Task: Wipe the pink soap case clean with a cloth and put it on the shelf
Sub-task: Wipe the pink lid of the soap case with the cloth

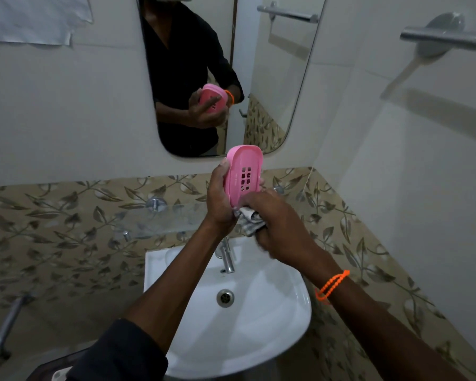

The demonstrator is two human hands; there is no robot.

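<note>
Two hands are meeting above the white sink (272,320), in front of the mirror (272,78). The left hand (220,199) is gripping the pink soap case (243,174) along its left edge, fingers curled round its back and thumb lying up the rim, holding it upright with its hollow, slotted side facing the camera. The right hand (270,224) is clenching a bunched grey cloth (249,220), fingers folded tightly over it, and is pressing it against the lower end of the case. The case is hanging in the air just above the glass shelf (162,218), which is fixed to the leaf-patterned tiles, and is not touching it. An orange bead bracelet (331,284) is circling the right wrist.
</note>
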